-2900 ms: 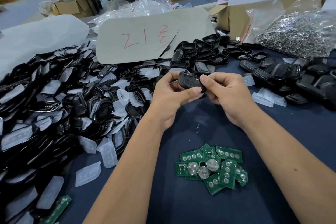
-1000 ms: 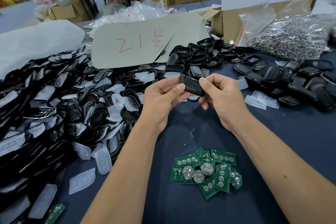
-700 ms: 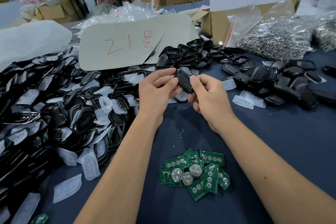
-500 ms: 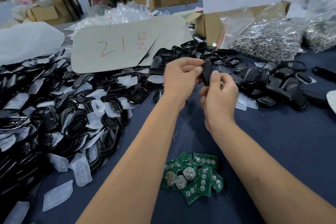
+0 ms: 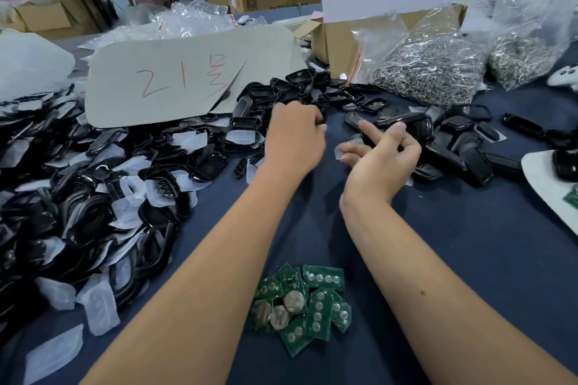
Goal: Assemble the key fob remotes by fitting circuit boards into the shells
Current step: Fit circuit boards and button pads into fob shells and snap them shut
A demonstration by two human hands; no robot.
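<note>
My right hand (image 5: 383, 155) grips a black key fob (image 5: 368, 140) between its curled fingers, just above the blue table cover. My left hand (image 5: 294, 139) is apart from it, knuckles up with the fingers curled, at the edge of the open black shells (image 5: 300, 84) near the back. What lies under its fingers is hidden. A small heap of green circuit boards (image 5: 317, 306) with coin cells (image 5: 294, 301) lies close to me between my forearms. Closed black fobs (image 5: 453, 141) are heaped just right of my right hand.
A big pile of black shells and translucent button pads (image 5: 93, 197) fills the left side. A grey cardboard sheet (image 5: 175, 78) with red writing leans behind it. Bags of metal rings (image 5: 428, 72), a cardboard box (image 5: 334, 44) and a white tray (image 5: 544, 187) stand to the right.
Both hands held the fob together before. Now my left hand has let go and moved left toward the open shells, while my right hand keeps the fob. The view has shifted right.
</note>
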